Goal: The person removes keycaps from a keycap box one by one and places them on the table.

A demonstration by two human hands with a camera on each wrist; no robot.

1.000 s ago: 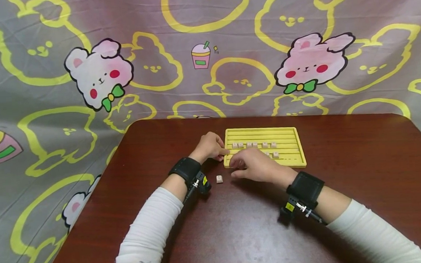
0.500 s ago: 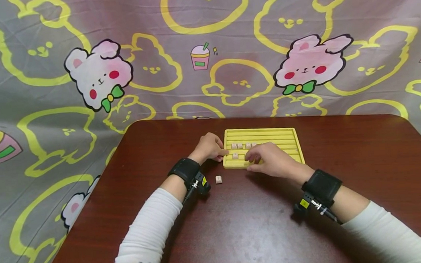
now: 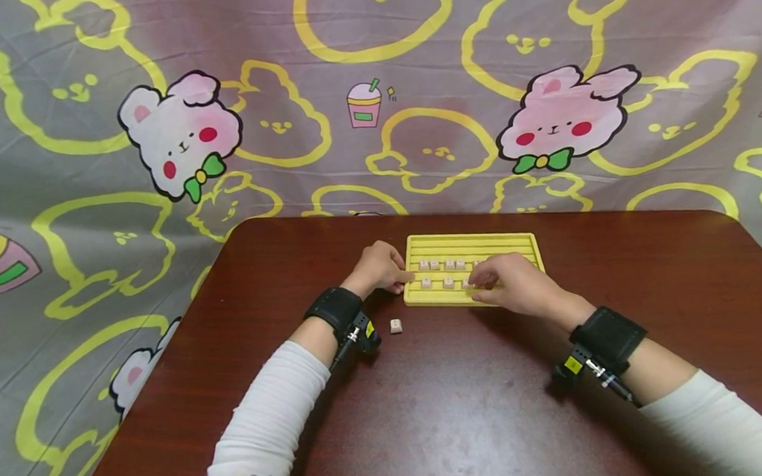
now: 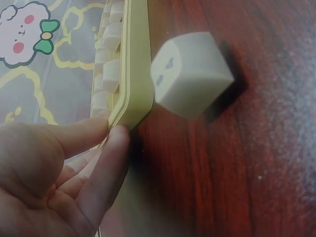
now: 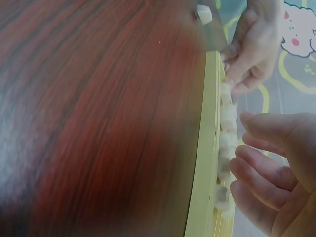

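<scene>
A yellow ridged tray (image 3: 473, 241) lies on the table, holding pale keycaps in two rows. Its back row includes a keycap (image 3: 450, 264), and the front row a keycap (image 3: 448, 283); others sit partly behind the right hand. My left hand (image 3: 377, 266) pinches the tray's left edge between thumb and finger, as the left wrist view shows at the corner. Over the tray's right part hovers my right hand (image 3: 517, 282), fingers loosely bent beside the keycaps, with nothing between thumb and fingertips in the right wrist view. One loose keycap (image 4: 192, 74) with dark marks lies outside the tray.
The brown wooden table (image 3: 469, 400) reaches back to a patterned cloth (image 3: 435, 60) hanging behind it. Black wrist straps with small cameras sit on both arms, the right strap (image 3: 606, 341) low over the table.
My right hand has moved rightward along the tray's front row, uncovering keycaps at the left and middle. The left hand stays on the tray's edge, and the loose keycap has not moved.
</scene>
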